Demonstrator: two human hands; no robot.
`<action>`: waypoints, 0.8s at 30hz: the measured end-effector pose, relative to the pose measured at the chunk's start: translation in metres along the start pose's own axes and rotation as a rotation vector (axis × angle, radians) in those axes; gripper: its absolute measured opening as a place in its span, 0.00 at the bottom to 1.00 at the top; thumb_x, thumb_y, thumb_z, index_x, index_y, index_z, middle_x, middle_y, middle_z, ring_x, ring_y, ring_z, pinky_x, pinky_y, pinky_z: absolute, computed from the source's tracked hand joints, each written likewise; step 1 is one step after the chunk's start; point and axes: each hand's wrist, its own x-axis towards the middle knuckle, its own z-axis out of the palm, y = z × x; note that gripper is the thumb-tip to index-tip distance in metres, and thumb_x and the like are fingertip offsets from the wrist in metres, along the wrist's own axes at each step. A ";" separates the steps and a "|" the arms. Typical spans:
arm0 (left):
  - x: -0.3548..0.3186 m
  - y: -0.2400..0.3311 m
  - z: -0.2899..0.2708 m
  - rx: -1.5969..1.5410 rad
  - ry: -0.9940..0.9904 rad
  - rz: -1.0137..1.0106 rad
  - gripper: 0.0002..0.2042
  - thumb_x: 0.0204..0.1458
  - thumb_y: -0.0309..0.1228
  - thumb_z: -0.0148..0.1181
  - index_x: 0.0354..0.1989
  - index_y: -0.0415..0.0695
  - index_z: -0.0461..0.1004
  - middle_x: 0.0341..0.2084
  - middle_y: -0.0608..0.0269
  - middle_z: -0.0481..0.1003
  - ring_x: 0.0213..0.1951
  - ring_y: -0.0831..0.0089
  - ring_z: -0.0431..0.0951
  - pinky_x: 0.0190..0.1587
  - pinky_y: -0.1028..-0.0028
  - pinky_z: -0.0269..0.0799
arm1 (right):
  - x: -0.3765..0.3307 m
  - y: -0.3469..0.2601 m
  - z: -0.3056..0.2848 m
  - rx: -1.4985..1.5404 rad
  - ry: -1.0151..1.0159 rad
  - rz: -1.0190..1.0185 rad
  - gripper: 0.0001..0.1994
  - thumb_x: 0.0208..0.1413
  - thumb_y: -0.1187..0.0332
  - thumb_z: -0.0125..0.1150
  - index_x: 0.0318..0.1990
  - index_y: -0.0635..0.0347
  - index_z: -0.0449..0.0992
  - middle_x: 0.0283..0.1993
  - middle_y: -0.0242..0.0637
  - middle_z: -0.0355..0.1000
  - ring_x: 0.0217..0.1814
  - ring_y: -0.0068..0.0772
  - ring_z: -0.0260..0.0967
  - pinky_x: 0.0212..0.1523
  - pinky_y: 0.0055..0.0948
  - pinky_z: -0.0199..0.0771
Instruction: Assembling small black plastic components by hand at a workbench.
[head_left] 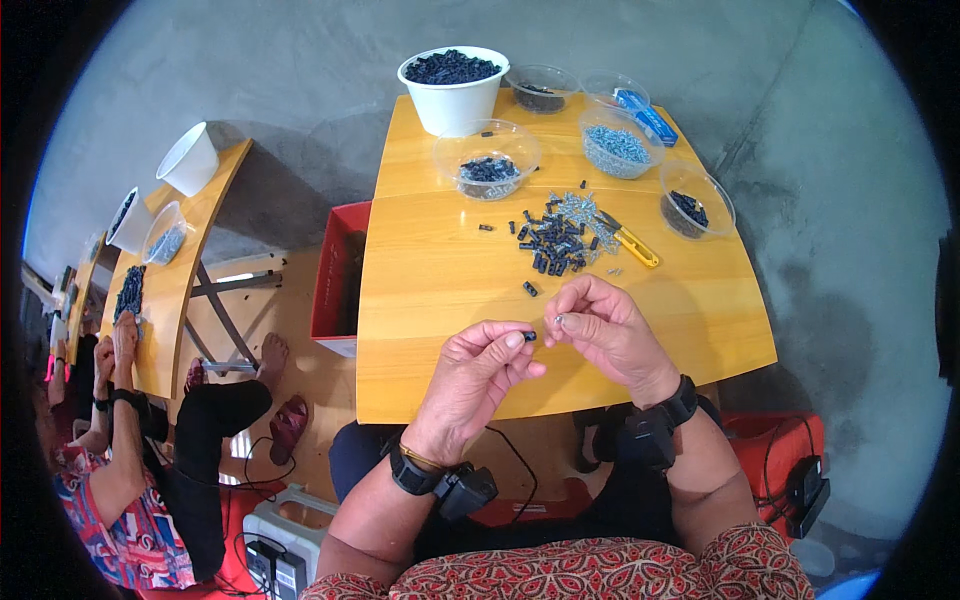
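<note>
A small black plastic piece (529,336) is pinched between the thumb and forefinger tips of the left hand (478,372), held just above the near part of the table (440,290). The other left fingers (500,365) are curled loosely inward. Just beside it, the right hand (607,330) has thumb and forefinger pressed together on a small silvery item (559,320), too small to identify with certainty; its remaining fingers are bent and slightly fanned. The two pinches are close together, almost touching.

Farther out on the table lies a loose pile of black pieces and metal screws (560,238), with a single black piece (530,289) between pile and hands. A yellow-handled tool (630,243) lies against the pile's right side. Beyond stand clear bowls (487,160), one with screws (617,147), one with black pieces (696,203), and a white bucket of black pieces (454,88) at the far edge.

The bowls' contents are only partly legible. The table's near edge sits just under the wrists. Bare tabletop lies left and right of the hands. A red bin (338,290) adjoins the left edge. Another person (130,440) works at a separate table to the left.
</note>
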 end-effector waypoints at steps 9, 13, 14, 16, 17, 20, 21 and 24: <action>0.001 0.000 -0.005 -0.065 -0.009 -0.007 0.07 0.52 0.26 0.50 0.36 0.37 0.71 0.25 0.62 0.72 0.26 0.78 0.72 0.36 0.71 0.75 | -0.002 0.005 0.006 -0.253 0.059 -0.060 0.05 0.48 0.76 0.57 0.32 0.62 0.68 0.32 0.30 0.67 0.32 0.20 0.67 0.36 0.20 0.70; 0.001 0.000 -0.008 -0.078 -0.026 -0.018 0.07 0.52 0.26 0.50 0.36 0.37 0.71 0.25 0.63 0.72 0.27 0.78 0.72 0.36 0.72 0.75 | -0.002 0.003 0.011 -0.265 0.035 -0.039 0.05 0.48 0.76 0.57 0.33 0.62 0.68 0.32 0.30 0.67 0.33 0.20 0.67 0.36 0.20 0.69; 0.000 0.001 -0.007 -0.074 -0.021 -0.026 0.07 0.52 0.26 0.50 0.36 0.37 0.71 0.25 0.63 0.73 0.27 0.78 0.73 0.36 0.72 0.75 | -0.002 0.003 0.011 -0.289 0.024 -0.048 0.05 0.48 0.76 0.56 0.33 0.63 0.68 0.31 0.30 0.67 0.33 0.20 0.67 0.36 0.20 0.69; 0.000 0.001 -0.006 -0.073 -0.019 -0.033 0.07 0.52 0.26 0.50 0.36 0.37 0.71 0.25 0.63 0.73 0.28 0.79 0.73 0.36 0.72 0.75 | -0.002 0.004 0.009 -0.300 0.019 -0.061 0.05 0.48 0.76 0.56 0.33 0.63 0.68 0.31 0.30 0.67 0.33 0.20 0.67 0.36 0.20 0.69; 0.000 0.000 -0.006 -0.070 -0.025 -0.032 0.07 0.52 0.25 0.50 0.36 0.37 0.71 0.25 0.63 0.73 0.28 0.79 0.73 0.36 0.72 0.75 | -0.002 0.004 0.008 -0.309 0.014 -0.076 0.05 0.49 0.76 0.56 0.34 0.63 0.68 0.31 0.30 0.67 0.33 0.21 0.67 0.36 0.20 0.69; 0.000 0.000 -0.006 -0.065 -0.030 -0.024 0.07 0.52 0.25 0.50 0.36 0.37 0.71 0.25 0.62 0.73 0.28 0.78 0.73 0.36 0.73 0.75 | -0.001 0.004 0.010 -0.286 0.024 -0.070 0.05 0.49 0.77 0.55 0.34 0.63 0.68 0.32 0.31 0.67 0.33 0.21 0.67 0.37 0.20 0.69; 0.000 0.000 -0.006 -0.061 -0.028 -0.015 0.07 0.52 0.25 0.50 0.36 0.37 0.71 0.26 0.62 0.73 0.29 0.78 0.74 0.36 0.73 0.75 | -0.001 0.004 0.011 -0.286 0.024 -0.070 0.05 0.49 0.77 0.55 0.34 0.63 0.68 0.32 0.31 0.67 0.33 0.21 0.67 0.37 0.20 0.69; 0.000 0.001 -0.006 -0.045 -0.001 -0.018 0.07 0.52 0.24 0.50 0.36 0.37 0.71 0.26 0.61 0.73 0.30 0.76 0.74 0.36 0.72 0.75 | -0.001 0.004 0.014 -0.262 0.046 -0.030 0.06 0.49 0.77 0.54 0.35 0.64 0.68 0.31 0.31 0.67 0.34 0.22 0.67 0.38 0.20 0.68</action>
